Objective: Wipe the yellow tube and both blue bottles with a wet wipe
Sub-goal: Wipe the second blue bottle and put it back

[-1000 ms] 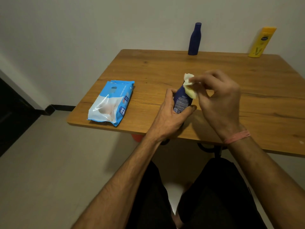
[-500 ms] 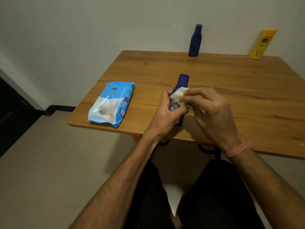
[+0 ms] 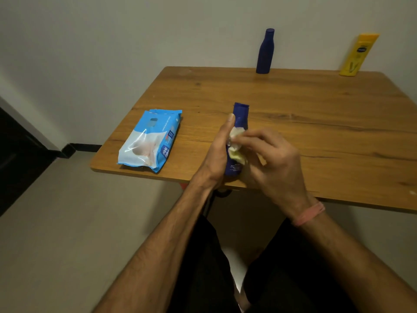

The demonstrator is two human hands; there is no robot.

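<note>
A small blue bottle [image 3: 240,116] stands near the front edge of the wooden table [image 3: 316,114]. My left hand [image 3: 220,152] grips its lower body from the left, thumb up along its side. My right hand [image 3: 273,159] pinches a crumpled pale wet wipe [image 3: 237,147] and presses it against the bottle's middle. A taller blue bottle [image 3: 265,51] stands at the table's back edge against the wall. The yellow tube [image 3: 360,55] leans on the wall at the back right.
A blue and white pack of wet wipes [image 3: 150,141] lies at the table's front left corner. The wall runs right behind the table. My legs in dark trousers are under the front edge.
My right hand has drawn the wipe down from the bottle's cap to its middle, leaving the cap bare. The left hand keeps its hold on the bottle.
</note>
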